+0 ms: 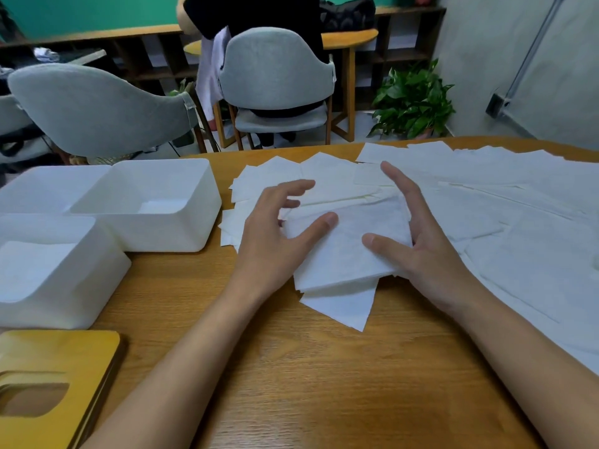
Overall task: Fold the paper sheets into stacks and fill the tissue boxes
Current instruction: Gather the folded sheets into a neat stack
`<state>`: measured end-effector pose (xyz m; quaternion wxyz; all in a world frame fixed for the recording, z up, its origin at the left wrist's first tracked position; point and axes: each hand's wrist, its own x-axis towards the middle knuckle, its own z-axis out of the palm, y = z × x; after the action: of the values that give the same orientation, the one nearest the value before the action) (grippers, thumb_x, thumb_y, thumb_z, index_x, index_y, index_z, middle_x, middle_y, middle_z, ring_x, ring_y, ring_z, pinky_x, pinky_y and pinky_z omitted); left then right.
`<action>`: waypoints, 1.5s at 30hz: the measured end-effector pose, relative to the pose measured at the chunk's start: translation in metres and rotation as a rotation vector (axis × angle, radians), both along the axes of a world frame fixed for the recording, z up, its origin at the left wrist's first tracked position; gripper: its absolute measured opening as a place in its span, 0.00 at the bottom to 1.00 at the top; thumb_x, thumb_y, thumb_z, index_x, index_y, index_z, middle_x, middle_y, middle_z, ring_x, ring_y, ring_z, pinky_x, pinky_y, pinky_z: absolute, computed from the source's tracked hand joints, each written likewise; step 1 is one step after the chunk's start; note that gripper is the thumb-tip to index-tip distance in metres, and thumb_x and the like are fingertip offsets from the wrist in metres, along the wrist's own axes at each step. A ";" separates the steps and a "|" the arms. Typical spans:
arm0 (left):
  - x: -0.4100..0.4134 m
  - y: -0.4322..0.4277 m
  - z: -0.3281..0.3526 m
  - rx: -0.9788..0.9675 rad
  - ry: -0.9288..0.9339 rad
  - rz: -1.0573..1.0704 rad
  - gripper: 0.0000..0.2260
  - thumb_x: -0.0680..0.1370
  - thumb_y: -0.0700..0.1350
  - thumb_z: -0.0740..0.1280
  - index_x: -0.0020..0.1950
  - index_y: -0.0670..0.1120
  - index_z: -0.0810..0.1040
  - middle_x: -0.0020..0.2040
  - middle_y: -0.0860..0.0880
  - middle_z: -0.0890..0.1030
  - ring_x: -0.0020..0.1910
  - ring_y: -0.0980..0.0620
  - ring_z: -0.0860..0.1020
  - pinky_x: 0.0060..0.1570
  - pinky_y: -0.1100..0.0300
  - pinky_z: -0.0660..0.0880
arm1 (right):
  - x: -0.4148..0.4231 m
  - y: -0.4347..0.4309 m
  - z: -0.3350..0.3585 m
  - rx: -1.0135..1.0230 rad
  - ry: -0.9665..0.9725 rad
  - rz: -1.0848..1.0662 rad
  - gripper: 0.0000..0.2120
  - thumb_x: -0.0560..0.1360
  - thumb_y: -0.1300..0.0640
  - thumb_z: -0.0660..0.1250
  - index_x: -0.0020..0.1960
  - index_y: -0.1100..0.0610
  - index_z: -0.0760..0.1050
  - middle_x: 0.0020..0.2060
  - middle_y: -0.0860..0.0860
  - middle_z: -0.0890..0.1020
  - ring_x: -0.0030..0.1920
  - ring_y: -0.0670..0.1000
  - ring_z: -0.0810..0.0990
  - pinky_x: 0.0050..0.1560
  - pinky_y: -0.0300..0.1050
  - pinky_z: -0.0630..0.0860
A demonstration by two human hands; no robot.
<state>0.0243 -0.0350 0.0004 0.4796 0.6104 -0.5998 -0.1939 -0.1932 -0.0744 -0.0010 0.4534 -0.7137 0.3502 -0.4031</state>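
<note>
Matt paper sheets [346, 254], wood-grain table [291, 367]

Wood-grain table [291, 367] bearing three open white tissue boxes [181, 231] clustered at left, yellow wooden lids [58, 354] stacked at the near left corner. At centre, stack of folded paper sheets [343, 254] over one skewed sheet. Loose sheets [518, 222] overlapping across the right and far side.
</note>
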 end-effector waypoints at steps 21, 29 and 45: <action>-0.014 0.003 -0.023 -0.054 -0.135 -0.101 0.16 0.73 0.57 0.79 0.52 0.54 0.77 0.44 0.56 0.76 0.42 0.52 0.76 0.40 0.62 0.73 | -0.017 -0.022 -0.008 0.011 -0.002 -0.245 0.14 0.80 0.65 0.69 0.58 0.49 0.86 0.55 0.37 0.86 0.61 0.34 0.79 0.61 0.26 0.72; -0.025 0.006 -0.033 0.107 -0.412 -0.321 0.10 0.73 0.56 0.78 0.46 0.55 0.80 0.42 0.59 0.78 0.44 0.60 0.76 0.41 0.65 0.68 | -0.013 -0.024 -0.014 -0.027 0.015 -0.280 0.15 0.80 0.65 0.69 0.58 0.48 0.87 0.55 0.37 0.86 0.61 0.33 0.79 0.61 0.25 0.71; -0.012 0.009 -0.010 -0.128 -0.260 -0.162 0.10 0.75 0.38 0.67 0.51 0.49 0.85 0.40 0.55 0.84 0.42 0.54 0.81 0.41 0.61 0.76 | -0.014 -0.019 -0.010 -0.083 0.063 -0.189 0.11 0.81 0.57 0.70 0.61 0.48 0.85 0.59 0.38 0.85 0.63 0.34 0.78 0.61 0.25 0.70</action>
<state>0.0124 -0.0265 -0.0092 0.4186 0.5481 -0.7153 -0.1128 -0.2067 -0.0933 -0.0112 0.3724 -0.7080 0.4128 -0.4356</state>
